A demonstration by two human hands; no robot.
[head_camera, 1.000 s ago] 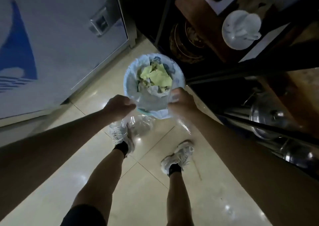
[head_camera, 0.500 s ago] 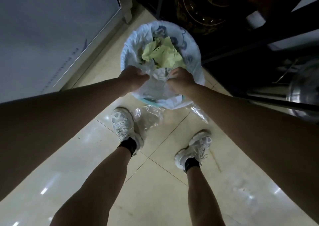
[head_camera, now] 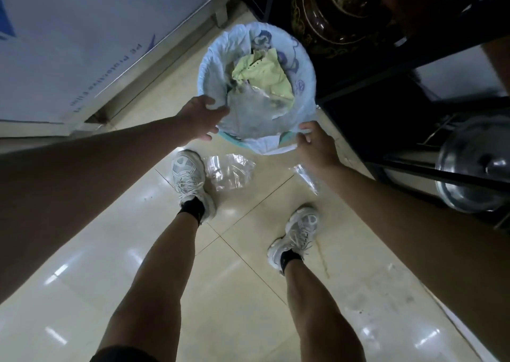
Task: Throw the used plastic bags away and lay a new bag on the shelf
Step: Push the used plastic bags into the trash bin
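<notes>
A round waste bin lined with a pale blue bag stands on the tiled floor ahead of my feet. Inside it lie a crumpled clear plastic bag and yellow-green paper. My left hand hovers at the bin's near left rim, fingers apart, holding nothing. My right hand is at the near right rim, fingers spread and empty. Another clear plastic bag lies flat on the floor between my left shoe and the bin. A second clear bag lies on the floor under my right wrist.
A white cabinet with blue print stands on the left. A dark shelf unit on the right holds a brown ceramic jar and steel pot lids. My two white shoes stand on glossy cream tiles.
Both hands were gripping a clear bag over the bin; they have let it drop inside and moved apart to the rim, fingers spread. The camera has tilted slightly.
</notes>
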